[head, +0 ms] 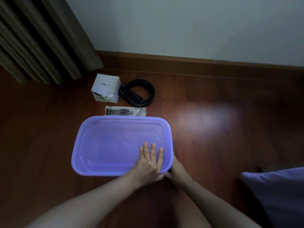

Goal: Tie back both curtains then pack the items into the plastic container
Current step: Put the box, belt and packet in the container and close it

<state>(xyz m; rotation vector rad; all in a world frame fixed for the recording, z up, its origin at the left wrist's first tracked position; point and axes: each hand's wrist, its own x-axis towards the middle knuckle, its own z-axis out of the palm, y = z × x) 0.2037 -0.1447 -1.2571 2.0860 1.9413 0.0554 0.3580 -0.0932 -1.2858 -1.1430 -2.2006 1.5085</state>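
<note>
0 packed: white box (106, 88), belt (139, 92), packet (125, 111) on floor (213, 129); left hand (148, 163) flat on container lid (107, 145), fingers (153, 150) straight; right hand (175, 167) fingers hidden.

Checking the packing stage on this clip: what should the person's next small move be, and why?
Probably peel the lid up at its near right corner: it is closed, the left hand lies flat on it, the right hand is at that corner, and the box, belt and sealed bag lie outside on the floor.
</note>
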